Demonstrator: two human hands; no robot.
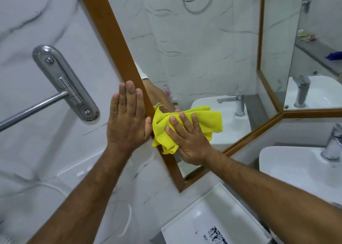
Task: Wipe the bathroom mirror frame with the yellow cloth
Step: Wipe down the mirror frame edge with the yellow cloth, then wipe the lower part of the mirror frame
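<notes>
Pressing the yellow cloth (207, 119) beneath my right hand (190, 143), fingers straight, I work beside the mirror frame (118, 40) running between my hands; my left hand (127, 119) lies flat, holding nothing. Unpinched, the cloth could slide off the wood.

Matt wood frame (118, 45); yellow woven cloth (203, 117); glossy chrome rail (33, 110).

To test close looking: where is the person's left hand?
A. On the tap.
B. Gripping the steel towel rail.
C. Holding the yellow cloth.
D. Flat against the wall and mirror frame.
D: the left hand lies with straight fingers flat on the wall and the edge of the mirror frame, while the right hand presses the yellow cloth.
</notes>
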